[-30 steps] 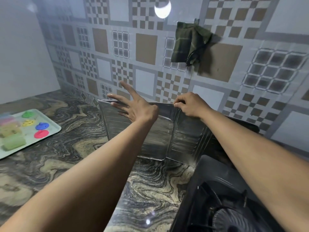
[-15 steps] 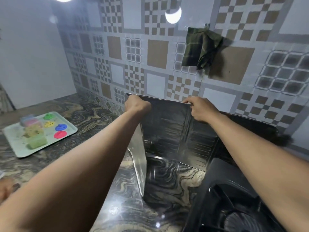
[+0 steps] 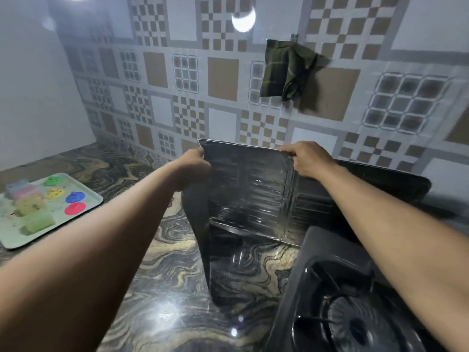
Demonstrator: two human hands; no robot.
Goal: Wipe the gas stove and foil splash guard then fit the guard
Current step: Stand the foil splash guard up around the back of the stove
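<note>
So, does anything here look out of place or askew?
Only the foil splash guard looks askew: its left panel juts forward across the counter, apart from the gas stove instead of snug beside it. The left hand and right hand pinch its top edge. Nothing looks spilled.

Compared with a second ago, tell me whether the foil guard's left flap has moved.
Yes. The left flap has swung forward, away from the tiled wall; the left hand now grips its top corner.
</note>
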